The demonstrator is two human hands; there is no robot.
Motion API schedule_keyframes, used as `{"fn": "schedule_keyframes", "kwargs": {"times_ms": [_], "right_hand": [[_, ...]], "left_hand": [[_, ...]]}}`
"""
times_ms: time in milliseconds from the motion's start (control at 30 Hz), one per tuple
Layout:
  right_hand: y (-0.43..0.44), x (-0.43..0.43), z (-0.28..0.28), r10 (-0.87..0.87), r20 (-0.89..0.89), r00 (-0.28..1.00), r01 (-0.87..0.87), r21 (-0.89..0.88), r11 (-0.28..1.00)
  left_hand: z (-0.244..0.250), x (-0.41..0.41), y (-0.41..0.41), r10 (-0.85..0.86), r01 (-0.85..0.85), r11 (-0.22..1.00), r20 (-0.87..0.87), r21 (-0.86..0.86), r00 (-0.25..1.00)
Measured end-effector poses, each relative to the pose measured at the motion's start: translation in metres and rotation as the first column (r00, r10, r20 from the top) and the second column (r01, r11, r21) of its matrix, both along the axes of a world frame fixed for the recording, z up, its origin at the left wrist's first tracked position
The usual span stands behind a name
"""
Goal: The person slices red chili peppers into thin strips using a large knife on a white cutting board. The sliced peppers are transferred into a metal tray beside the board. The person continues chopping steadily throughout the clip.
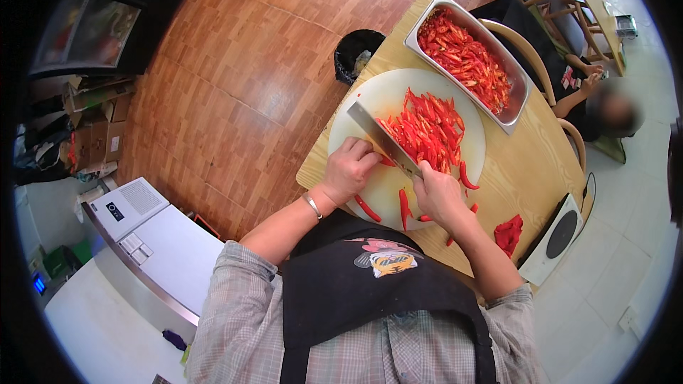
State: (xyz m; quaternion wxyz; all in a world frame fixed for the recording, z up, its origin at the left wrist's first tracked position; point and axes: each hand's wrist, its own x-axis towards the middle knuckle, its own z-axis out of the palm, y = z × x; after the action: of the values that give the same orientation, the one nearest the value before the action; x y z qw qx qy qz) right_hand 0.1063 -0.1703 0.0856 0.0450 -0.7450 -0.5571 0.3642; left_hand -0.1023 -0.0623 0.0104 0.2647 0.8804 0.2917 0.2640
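Observation:
My right hand [438, 192] is closed round the handle of a cleaver [381, 136], whose broad blade slants up to the left over a round white cutting board [347, 112]. My left hand [349, 168] presses a red chili pepper [387, 161] to the board, close to the blade. Right of the cleaver lies a heap of sliced red chilies [427, 125]. Several whole chilies, one of them a curved chili [465, 175], lie at the board's right and near edges. Behind the board, a steel pan [515, 117] holds many sliced chilies.
The wooden table [544, 160] also bears a red cloth [508, 234] and, at its right edge, a white appliance with a round dark plate [560, 234]. A lined bin [347, 56] stands beyond the table's left edge. A seated person [581, 90] is beyond the pan, near wooden chairs.

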Motion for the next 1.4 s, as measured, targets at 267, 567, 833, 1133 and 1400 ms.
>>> {"fn": "schedule_keyframes", "kwargs": {"times_ms": [267, 567, 833, 1133, 1400], "right_hand": [[-0.01, -0.009, -0.026, -0.019, -0.029, 0.999, 0.022, 0.102, 0.995], [-0.006, -0.005, 0.013, 0.042, 0.035, 0.998, -0.038, -0.106, 0.994], [0.001, -0.007, -0.011, -0.065, -0.059, 0.996, 0.065, 0.013, 0.998], [0.007, -0.019, -0.029, -0.106, -0.086, 0.991, 0.109, 0.034, 0.993], [-0.002, -0.008, 0.001, -0.073, -0.104, 0.992, 0.067, -0.057, 0.996]], "left_hand": [[0.0, 0.002, 0.0, -0.025, 0.025, 0.999, 0.009, -0.024, 1.0], [-0.001, 0.0, 0.003, -0.039, 0.039, 0.999, 0.012, 0.038, 0.999], [-0.008, -0.007, 0.005, -0.066, 0.066, 0.998, 0.02, 0.015, 0.998], [-0.007, -0.006, 0.006, -0.096, 0.095, 0.995, 0.037, 0.018, 0.995], [-0.013, -0.006, 0.005, -0.105, 0.103, 0.993, 0.037, 0.063, 0.994]]}}
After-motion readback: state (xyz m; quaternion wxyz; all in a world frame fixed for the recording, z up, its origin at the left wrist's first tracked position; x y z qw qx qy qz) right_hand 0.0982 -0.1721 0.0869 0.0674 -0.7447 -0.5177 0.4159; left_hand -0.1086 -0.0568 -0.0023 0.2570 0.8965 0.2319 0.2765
